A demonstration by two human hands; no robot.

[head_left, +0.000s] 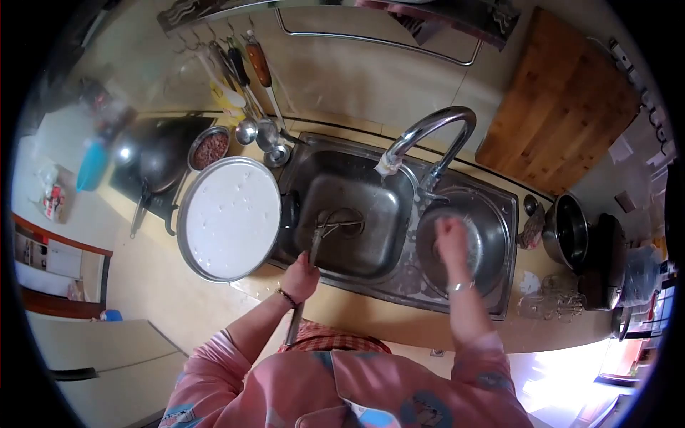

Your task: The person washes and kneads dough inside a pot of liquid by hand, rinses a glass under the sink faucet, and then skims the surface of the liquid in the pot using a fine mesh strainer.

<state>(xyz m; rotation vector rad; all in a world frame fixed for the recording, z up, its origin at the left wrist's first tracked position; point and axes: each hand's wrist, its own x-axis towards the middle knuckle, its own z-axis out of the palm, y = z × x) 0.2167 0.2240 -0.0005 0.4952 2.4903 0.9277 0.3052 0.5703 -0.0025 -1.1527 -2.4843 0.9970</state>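
My left hand (301, 278) is closed round the long handle of a metal tool with wire loops at its head, like a whisk or masher (330, 227). The loops hang over the drain of the left sink basin (385, 246); the handle's lower end points toward my body. My right hand (451, 239), fingers curled in, is above the round metal bowl or basin (492, 242) on the right side of the sink. Whether anything is in those fingers is hidden. Left of the sink stands a wide two-handled pot (228, 217) full of white, slightly foamy liquid.
A curved faucet (462, 118) rises behind the sink. At left are a small pan of reddish-brown food (211, 150) and a dark wok (160, 160). Ladles (247, 130) hang on the wall. A wooden board (560, 103), dark pot (567, 232) and glass mugs (549, 303) are at right.
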